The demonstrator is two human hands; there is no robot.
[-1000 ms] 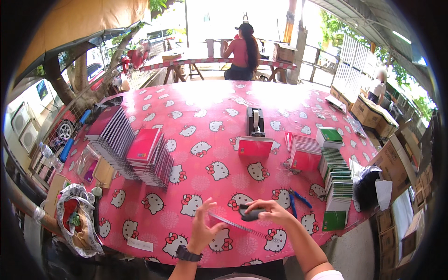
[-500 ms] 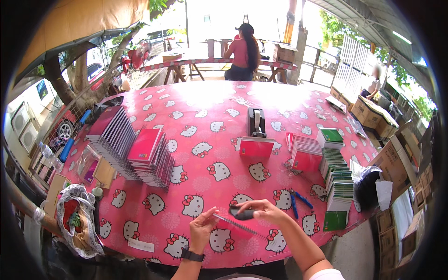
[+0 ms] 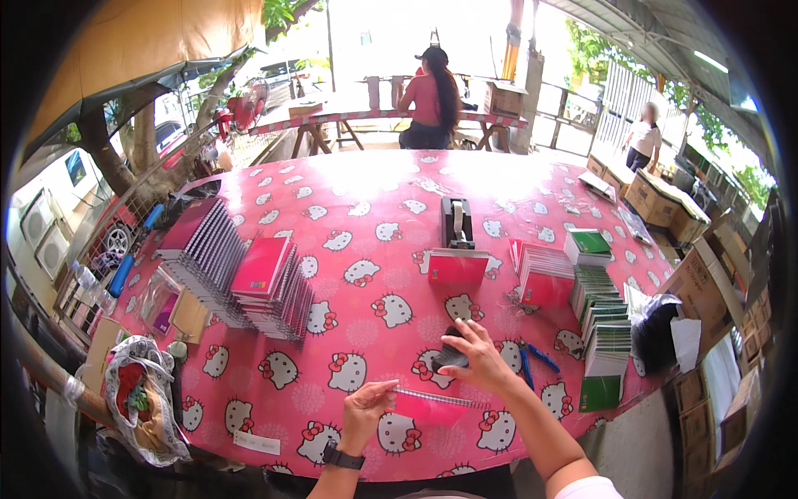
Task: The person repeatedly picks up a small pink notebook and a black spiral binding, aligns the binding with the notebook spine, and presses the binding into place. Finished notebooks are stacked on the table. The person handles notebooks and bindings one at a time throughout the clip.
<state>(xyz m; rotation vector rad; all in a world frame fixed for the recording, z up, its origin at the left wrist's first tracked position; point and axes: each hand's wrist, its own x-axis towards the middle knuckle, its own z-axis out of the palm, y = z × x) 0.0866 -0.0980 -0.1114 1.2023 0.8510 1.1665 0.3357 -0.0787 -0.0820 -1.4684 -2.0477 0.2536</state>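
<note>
L hand (image 3: pixel 370 406) has a black watch (image 3: pixel 343 456) on its wrist. Its thumb & fingers are pinched on the L end of a thin, bright pink notebook (image 3: pixel 432 408) w/ a wire spiral on its top edge. The notebook is in front of the person, nr the close edge of a big tbl w/ a shiny pink cover w/ white cat faces (image 3: pixel 359 287). Can't tell if its low edge touches the tbl.

R hand (image 3: pixel 482 359) is up past the notebook, fingers spread, thumb apart from them. A small black tool (image 3: pixel 450 358) is btwn thumb & fingers; can't tell if they grip it or it sits on the tbl. Just to the R of that hand lie pliers w/ blue handles (image 3: pixel 543 358).

Farther back: a black tape holder w/ a roll of clear tape (image 3: pixel 456 223), w/ a short pile of pink pads (image 3: pixel 459 267) right in front of it. R of that, a leaning pink pile of books (image 3: pixel 546 280), then a long row of green-topped books (image 3: pixel 597 314). On the L, a tall pile of dark red spiral books (image 3: pixel 198 249) is next to a lower pile of pink spiral books (image 3: pixel 268 287). Nr the front L edge: a white paper strip (image 3: pixel 257 442) & a patterned cloth bag (image 3: pixel 143 403), open, w/ stuff in it. Way back, a person in a pink top (image 3: pixel 425 96) is at another tbl.
</note>
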